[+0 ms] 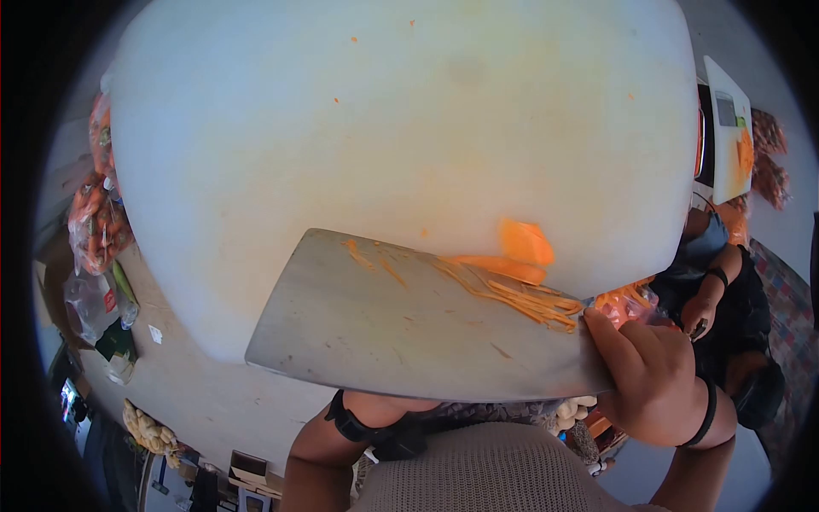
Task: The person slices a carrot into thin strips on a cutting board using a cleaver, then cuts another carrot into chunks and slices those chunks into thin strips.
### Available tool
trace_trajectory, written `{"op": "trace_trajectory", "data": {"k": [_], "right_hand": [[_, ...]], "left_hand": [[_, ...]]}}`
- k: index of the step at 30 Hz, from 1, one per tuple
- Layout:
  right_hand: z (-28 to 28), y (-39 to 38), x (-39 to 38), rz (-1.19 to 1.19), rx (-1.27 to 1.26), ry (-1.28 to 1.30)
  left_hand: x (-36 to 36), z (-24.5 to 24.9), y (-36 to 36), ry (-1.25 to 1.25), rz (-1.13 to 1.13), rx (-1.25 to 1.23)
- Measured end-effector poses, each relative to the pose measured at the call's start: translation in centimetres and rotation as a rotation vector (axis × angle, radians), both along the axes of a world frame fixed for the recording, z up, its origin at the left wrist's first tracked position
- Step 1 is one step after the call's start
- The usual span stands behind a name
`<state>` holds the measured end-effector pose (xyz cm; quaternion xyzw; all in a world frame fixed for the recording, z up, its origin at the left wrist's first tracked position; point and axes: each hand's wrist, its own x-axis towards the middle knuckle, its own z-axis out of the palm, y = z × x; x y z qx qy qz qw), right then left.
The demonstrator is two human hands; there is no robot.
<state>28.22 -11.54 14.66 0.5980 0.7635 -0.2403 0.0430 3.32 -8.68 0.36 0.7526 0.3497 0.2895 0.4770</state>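
Observation:
My right hand (650,375) grips a broad cleaver (392,328) at its handle end, fingers wrapped around it. The wide blade lies flat side up over the near edge of a white cutting board (384,154). Thin carrot strips (520,300) cling to the blade. Beyond its far edge, carrot pieces (527,243) lie on the board. My left hand (391,408) is mostly behind the blade, with only a part near the watch showing and its fingers hidden.
Bags of carrots (101,224) stand at the left, near a clear plastic bag (87,303). On the right, another person's hand (699,314) holds a small object beside a second cutting board (727,162). A bag of orange pieces (627,303) sits below my board's right edge.

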Motion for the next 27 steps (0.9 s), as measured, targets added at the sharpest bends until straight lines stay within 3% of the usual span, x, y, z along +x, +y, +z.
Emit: {"op": "trace_trajectory", "data": {"k": [7, 9, 12, 22, 25, 27], "right_hand": [[-1.3, 0.3, -0.6, 0.027, 0.001, -0.020], [-1.6, 0.6, -0.7, -0.007, 0.019, -0.024], [-2.6, 0.3, -1.0, -0.060, 0.033, -0.032], [-2.4, 0.0, -1.7, -0.042, 0.239, -0.023], [-0.6, -0.6, -1.8, -0.020, 0.215, -0.028], [0.4, -1.1, -1.8, -0.015, 0.196, -0.024]], "left_hand": [[1.0, -0.4, 0.2, -0.042, 0.096, -0.007], [2.3, 1.0, 2.4, 0.120, 0.037, 0.405], [3.2, 1.5, 2.8, 0.136, 0.104, 0.515], [3.2, 1.3, 2.6, 0.113, 0.136, 0.547], [2.5, 0.0, 1.7, 0.043, 0.063, 0.493], [2.7, -0.8, 0.4, -0.078, 0.134, -0.405]]}}
